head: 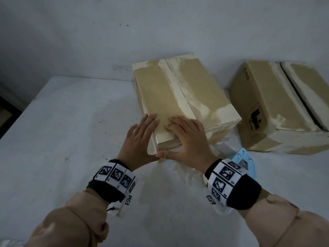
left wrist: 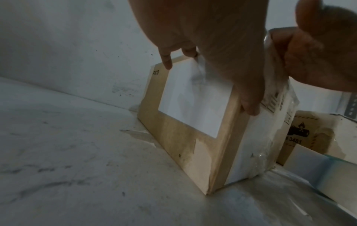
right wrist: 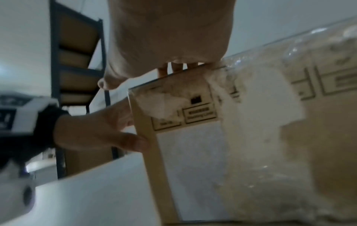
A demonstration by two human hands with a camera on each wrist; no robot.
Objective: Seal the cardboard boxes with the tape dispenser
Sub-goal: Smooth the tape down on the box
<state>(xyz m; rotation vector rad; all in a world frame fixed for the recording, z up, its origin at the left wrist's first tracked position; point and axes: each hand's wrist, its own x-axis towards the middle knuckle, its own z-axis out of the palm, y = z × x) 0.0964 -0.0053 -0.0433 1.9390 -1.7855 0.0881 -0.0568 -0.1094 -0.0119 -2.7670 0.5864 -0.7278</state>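
While both hands lie flat on the near box by the table's back edge — left hand, right hand, fingers straight, gripping nothing | its top seam looks taped | far box still gapes | tape dispenser idle.

Wall: plain white, scuffed, small dark specks.
Table: white, smudged grey.
Shelving: dark metal frame, left of table.
Light: dim.

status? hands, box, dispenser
Left hand and right hand flat on near box, top seam taped. Blue tape dispenser idle beside right wrist. Second box seam gaping.
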